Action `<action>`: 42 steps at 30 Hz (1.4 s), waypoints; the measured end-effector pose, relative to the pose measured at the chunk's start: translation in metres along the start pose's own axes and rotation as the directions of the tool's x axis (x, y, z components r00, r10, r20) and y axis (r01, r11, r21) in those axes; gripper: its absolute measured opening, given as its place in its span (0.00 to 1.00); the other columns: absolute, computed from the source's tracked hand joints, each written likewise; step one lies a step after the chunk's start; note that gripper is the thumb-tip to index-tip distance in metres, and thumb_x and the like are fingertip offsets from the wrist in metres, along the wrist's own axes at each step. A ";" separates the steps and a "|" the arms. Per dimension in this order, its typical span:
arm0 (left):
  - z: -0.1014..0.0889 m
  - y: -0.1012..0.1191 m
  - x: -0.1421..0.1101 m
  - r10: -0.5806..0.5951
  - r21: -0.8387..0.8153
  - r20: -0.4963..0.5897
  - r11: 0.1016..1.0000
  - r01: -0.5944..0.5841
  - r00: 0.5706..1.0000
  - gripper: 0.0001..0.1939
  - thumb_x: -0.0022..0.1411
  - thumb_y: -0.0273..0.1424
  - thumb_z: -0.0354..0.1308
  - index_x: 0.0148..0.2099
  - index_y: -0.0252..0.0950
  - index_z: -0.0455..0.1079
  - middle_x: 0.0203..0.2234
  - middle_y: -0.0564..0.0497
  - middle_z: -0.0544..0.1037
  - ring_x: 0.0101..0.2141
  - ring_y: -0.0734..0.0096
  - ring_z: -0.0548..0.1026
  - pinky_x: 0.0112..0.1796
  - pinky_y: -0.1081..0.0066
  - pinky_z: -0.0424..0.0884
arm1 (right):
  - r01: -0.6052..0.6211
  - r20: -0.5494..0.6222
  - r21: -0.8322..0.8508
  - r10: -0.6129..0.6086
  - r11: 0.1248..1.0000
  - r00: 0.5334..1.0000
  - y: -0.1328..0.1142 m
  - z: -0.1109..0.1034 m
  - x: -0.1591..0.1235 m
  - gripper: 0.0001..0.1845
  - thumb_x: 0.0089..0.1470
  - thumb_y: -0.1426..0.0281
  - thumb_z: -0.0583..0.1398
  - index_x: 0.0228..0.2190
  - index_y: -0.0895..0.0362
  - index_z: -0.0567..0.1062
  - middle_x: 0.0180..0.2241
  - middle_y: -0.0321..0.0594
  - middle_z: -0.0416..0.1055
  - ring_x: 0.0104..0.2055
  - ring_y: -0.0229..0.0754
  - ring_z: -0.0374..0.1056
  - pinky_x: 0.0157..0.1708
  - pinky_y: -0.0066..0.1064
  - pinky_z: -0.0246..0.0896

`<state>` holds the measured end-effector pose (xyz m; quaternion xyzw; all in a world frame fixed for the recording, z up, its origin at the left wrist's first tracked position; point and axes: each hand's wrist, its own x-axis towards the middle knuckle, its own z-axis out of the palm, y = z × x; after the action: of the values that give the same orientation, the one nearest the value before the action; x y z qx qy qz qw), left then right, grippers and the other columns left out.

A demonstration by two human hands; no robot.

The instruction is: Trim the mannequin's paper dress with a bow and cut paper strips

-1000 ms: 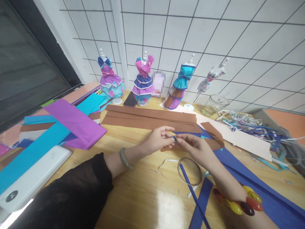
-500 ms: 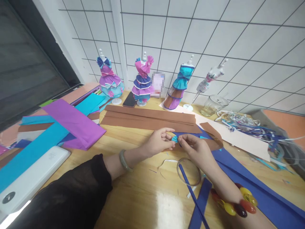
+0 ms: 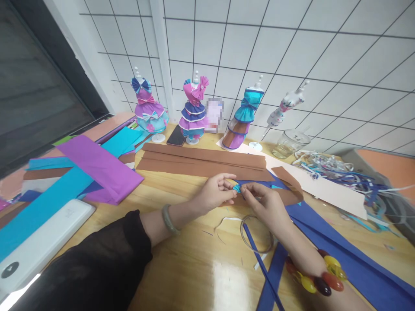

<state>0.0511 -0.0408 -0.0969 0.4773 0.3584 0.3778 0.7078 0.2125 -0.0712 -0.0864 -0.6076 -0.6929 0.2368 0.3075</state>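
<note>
Between my two hands is a small piece of turquoise paper or fabric, gathered like a little bow. The fingers of my left hand pinch its left side. My right hand grips the right side between thumb and forefinger, so part of the piece is hidden. Both hands hover over a brown strip and dark blue sheets. Below my right hand lies a ring of thin wire, with a narrow blue strip running across it.
Several miniature dress forms stand along the wall, among them one in a turquoise dress. A glass jar and a tangle of ribbons are at right. Folded purple material and a white power bank lie left. Brown strips stretch ahead.
Both hands keep hold of the turquoise piece and have barely moved. Its gathered part shows slightly smaller and lower between the fingers.
</note>
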 end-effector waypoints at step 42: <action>-0.008 -0.004 0.004 0.035 -0.028 0.042 0.999 -0.034 0.998 0.27 0.49 0.28 0.64 0.52 0.32 0.62 0.30 0.50 0.73 0.26 0.80 0.71 0.33 0.72 0.67 | -0.216 0.216 0.442 0.130 0.870 0.968 0.004 -0.004 0.005 0.19 0.48 0.53 0.60 0.27 0.58 0.72 0.24 0.38 0.71 0.26 0.35 0.65 0.30 0.27 0.61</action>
<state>0.0468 -0.0345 -0.1033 0.4815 0.3297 0.3847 0.7152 0.2179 -0.0658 -0.0860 -0.5528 -0.5839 0.4753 0.3571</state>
